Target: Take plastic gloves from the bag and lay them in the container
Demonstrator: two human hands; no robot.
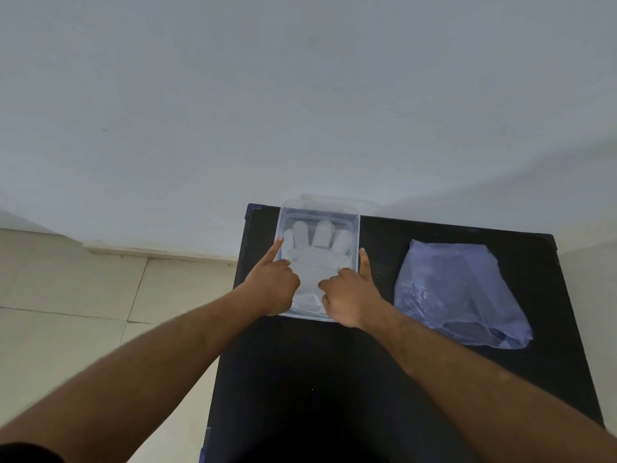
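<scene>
A clear plastic container stands at the far left of the black table. A translucent plastic glove lies flat inside it, fingers pointing away from me. My left hand is at the container's left side, index finger stretched along the rim, the other fingers curled on the glove's cuff end. My right hand mirrors it at the right side, one finger along the right rim, the rest curled on the glove. The bluish see-through bag lies flat to the right, apart from both hands.
The table's far edge meets a pale wall. Its left edge drops to a light tiled floor. Bare black tabletop lies between the container and the bag and in front of both.
</scene>
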